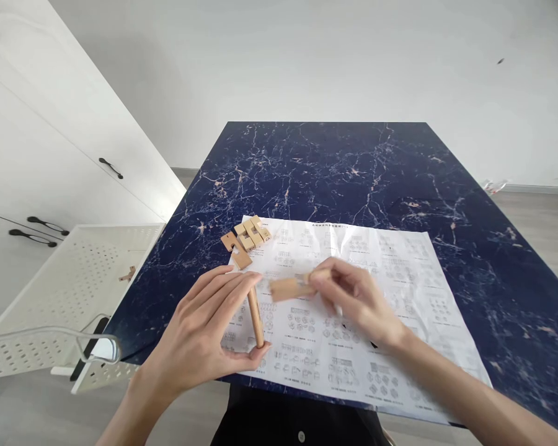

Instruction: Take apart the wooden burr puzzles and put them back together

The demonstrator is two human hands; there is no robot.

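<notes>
My left hand (pixel 209 328) pinches a slim wooden bar (pixel 255 316) endwise between thumb and fingers, holding it nearly upright above the printed instruction sheet (pixel 400 272). My right hand (pixel 353 297) grips a notched wooden block (pixel 288 288), blurred, just right of the bar's top. Several more notched wooden puzzle pieces (pixel 248 235) lie in a small cluster at the sheet's far left corner, and one piece (pixel 235 249) lies slightly apart from them.
The sheet lies on a dark blue marbled table (pixel 353 167). A white perforated cart shelf (pixel 69 279) stands at the left with a small wooden piece (pixel 128 274) on it. White cabinets with black handles (pixel 46 224) line the left wall.
</notes>
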